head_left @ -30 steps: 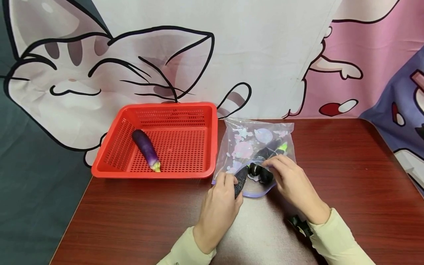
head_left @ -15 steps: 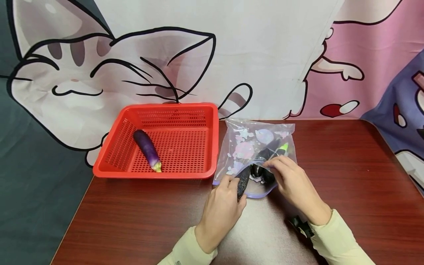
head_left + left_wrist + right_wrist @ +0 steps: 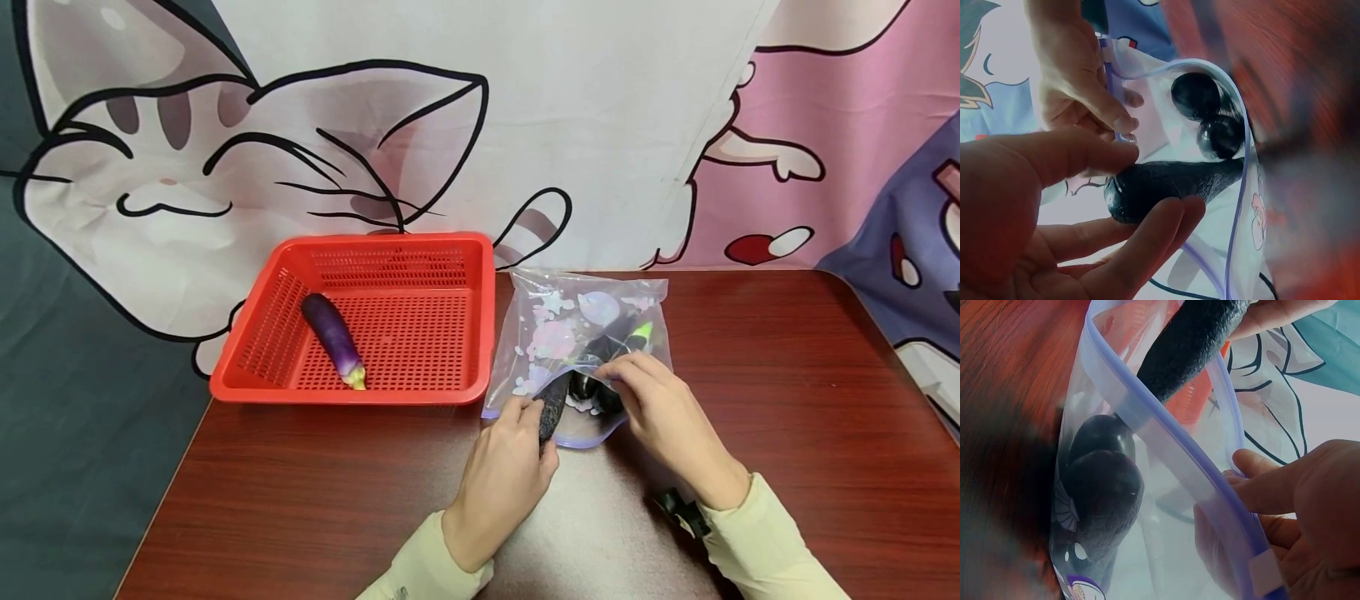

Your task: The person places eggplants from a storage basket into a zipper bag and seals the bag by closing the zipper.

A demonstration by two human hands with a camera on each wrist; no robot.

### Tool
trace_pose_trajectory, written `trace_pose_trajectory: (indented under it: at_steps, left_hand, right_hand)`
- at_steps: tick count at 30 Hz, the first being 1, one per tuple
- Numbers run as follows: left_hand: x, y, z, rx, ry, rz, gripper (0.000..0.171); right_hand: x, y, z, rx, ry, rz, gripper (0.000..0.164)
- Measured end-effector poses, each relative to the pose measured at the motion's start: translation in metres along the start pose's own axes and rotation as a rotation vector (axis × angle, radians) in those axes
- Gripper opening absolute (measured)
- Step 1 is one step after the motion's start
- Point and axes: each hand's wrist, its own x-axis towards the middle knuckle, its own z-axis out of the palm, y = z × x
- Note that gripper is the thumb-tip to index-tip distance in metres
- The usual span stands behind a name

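Note:
In the head view, my left hand (image 3: 497,479) grips a dark, rough-skinned, tapered fruit (image 3: 552,408), its exact kind unclear. The narrow end points into the mouth of a clear zip bag (image 3: 551,337) printed with pastel shapes. Thumb and fingers lie on either side of the fruit (image 3: 1154,187) in the left wrist view. My right hand (image 3: 663,417) pinches the bag's purple-edged rim (image 3: 1188,453) and keeps the mouth apart. Inside the bag, glossy dark rounded ends (image 3: 1195,95) show, along with a bright green tip (image 3: 642,332). The plastic partly veils the contents.
Left of the bag stands a red perforated basket (image 3: 352,396) holding one purple eggplant (image 3: 333,340). Both rest on a reddish-brown wooden table (image 3: 787,400). Behind it hangs a cartoon-printed curtain (image 3: 615,142).
Over the last second, the left hand has shifted slightly right with the dark fruit, bringing its tip further into the bag's mouth. The right hand keeps its hold on the rim.

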Motion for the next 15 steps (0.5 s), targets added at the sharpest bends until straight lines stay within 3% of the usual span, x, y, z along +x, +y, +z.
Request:
trace_pose_trajectory:
  at_steps: [15]
  left_hand:
    - [0.005, 0.002, 0.012, -0.002, 0.019, 0.003, 0.034]
  right_hand:
    - [-0.001, 0.000, 0.002, 0.007, -0.001, -0.005, 0.024]
